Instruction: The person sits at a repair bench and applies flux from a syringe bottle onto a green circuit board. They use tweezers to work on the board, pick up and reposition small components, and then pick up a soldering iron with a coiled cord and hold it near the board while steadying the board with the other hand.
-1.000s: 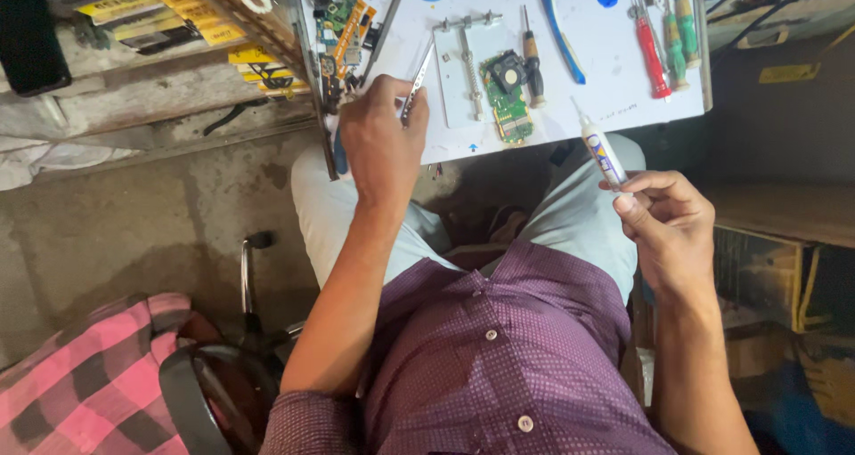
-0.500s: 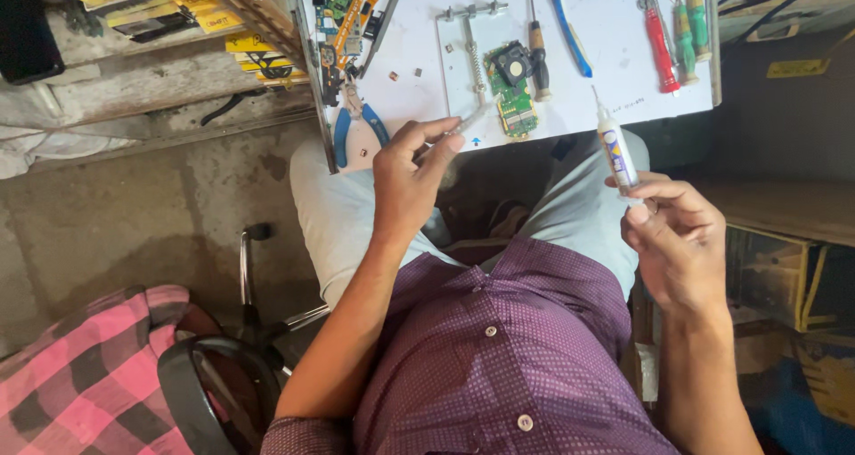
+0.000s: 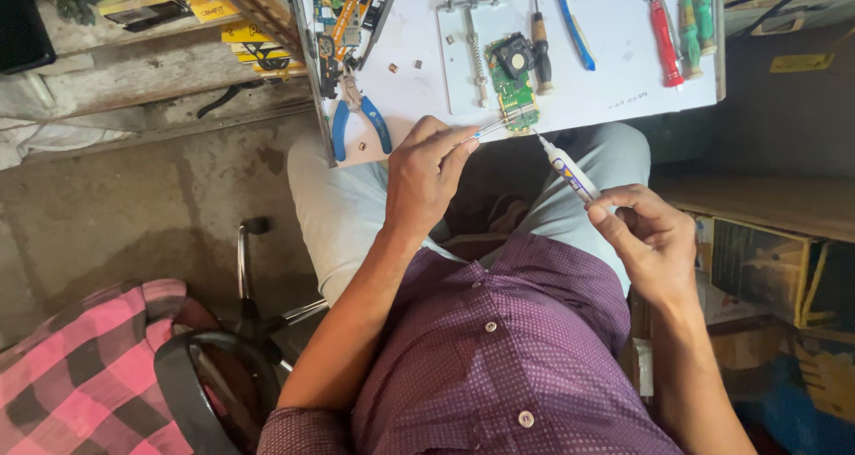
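Tweezers are pinched in left hand, tips at green circuit board; right hand grips white syringe tube.

Green circuit board; white tabletop; blue-handled pliers; purple dotted shirt.

We had just the one view, from the camera on the person's head, and it looked steeply down over the purple shirt and the lap to the white work board at the top of the frame. It sat close, the left hand and right hand mid-frame, concrete floor to one side.
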